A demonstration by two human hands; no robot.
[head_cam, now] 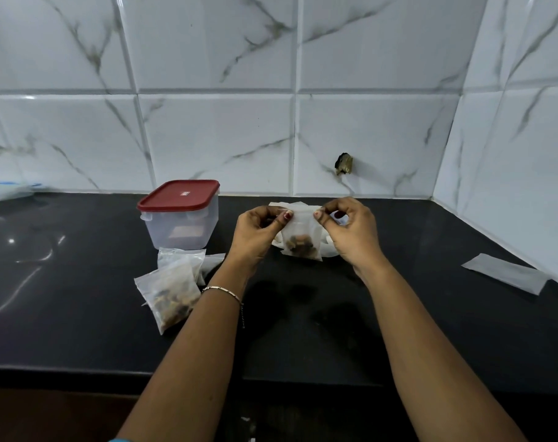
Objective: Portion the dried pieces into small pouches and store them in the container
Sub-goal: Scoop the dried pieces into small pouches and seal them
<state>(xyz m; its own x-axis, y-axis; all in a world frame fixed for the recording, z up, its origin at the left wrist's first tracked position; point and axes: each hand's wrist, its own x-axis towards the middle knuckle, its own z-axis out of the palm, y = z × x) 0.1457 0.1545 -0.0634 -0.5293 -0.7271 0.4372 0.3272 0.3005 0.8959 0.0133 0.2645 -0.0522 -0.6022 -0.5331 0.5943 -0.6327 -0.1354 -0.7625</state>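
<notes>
Fingers of both hands pinched the top edge of a small translucent pouch, which hung upright in the air just above the black counter. The left hand gripped the pouch's upper left corner between thumb and forefinger, and the right hand gripped the upper right corner the same way, with the other fingers of each hand curled loosely behind. Dried pieces, brown and dark, sat bunched at the bottom of the pouch. Behind it, partly hidden by the hands, lay some white papery material on the counter; what it was could not be told. To the left stood the container, a clear plastic box with its red lid on, close to the wall. Just in front of it lay two filled pouches, one overlapping the other, with brown pieces showing through the nearer one. A thin metal bracelet circled the left wrist. Well apart on the right, near the corner, a flat white paper strip lay on the counter. White marble-patterned tiles covered the wall behind, with a small dark broken spot low down to the right of centre.
</notes>
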